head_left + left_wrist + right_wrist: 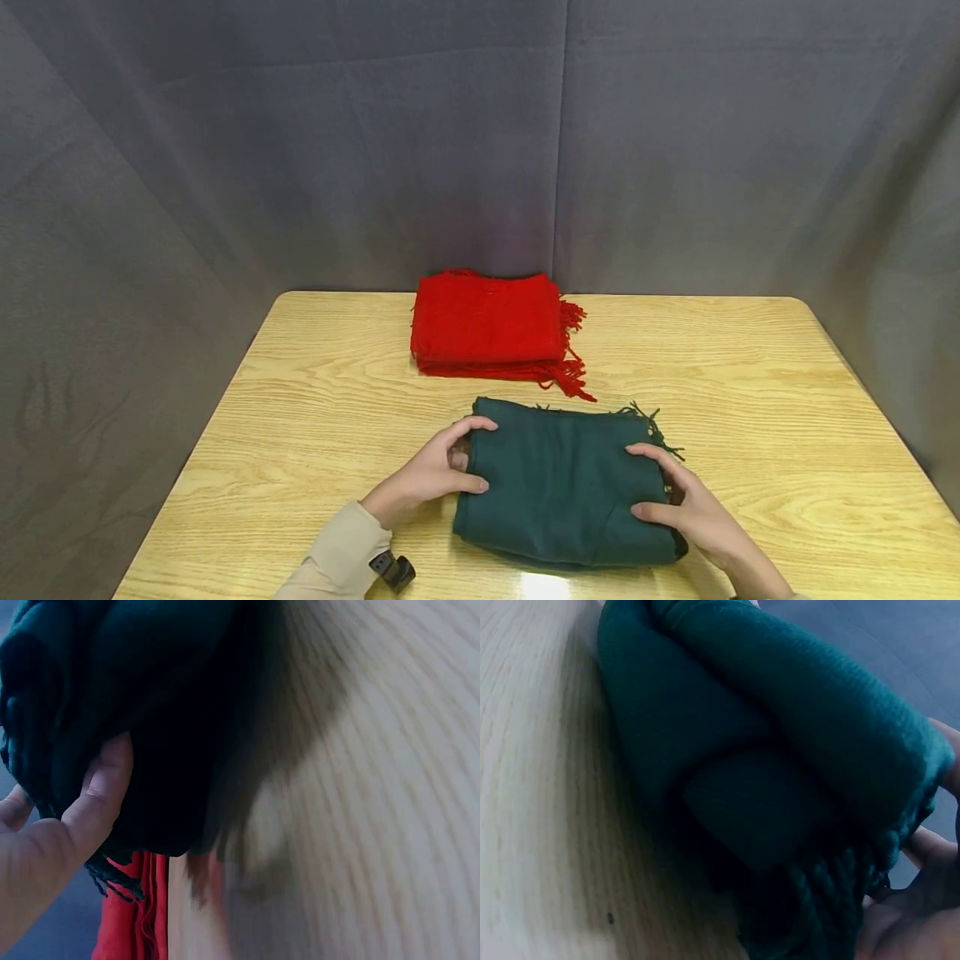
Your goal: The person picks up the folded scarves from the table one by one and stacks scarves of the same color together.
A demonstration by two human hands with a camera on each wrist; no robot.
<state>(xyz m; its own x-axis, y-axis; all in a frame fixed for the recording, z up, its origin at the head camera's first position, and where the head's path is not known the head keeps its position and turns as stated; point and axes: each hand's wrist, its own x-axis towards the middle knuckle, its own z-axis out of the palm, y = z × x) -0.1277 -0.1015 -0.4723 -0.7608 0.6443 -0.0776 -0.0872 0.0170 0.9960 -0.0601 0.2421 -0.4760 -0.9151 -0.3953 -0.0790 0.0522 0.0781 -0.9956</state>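
A dark green fringed scarf (pixel 562 483), folded into a thick rectangle, is between my two hands near the front of the table. My left hand (pixel 437 468) grips its left side, with thumb and forefinger curled over the top layer. At the opposite side my right hand (pixel 697 510) holds the scarf the same way, its other fingers partly hidden behind the edge. Green fringe sticks out at the far right corner. In the right wrist view the folded layers (pixel 705 742) show end-on, with the fringe bunched by the fingers.
Behind the green scarf, at the table's far edge, lies a folded red scarf (pixel 487 321) with fringe spilling to its right. The light wood table (pixel 300 417) has rounded far corners. Grey curtains (pixel 450 150) hang behind it and along both sides.
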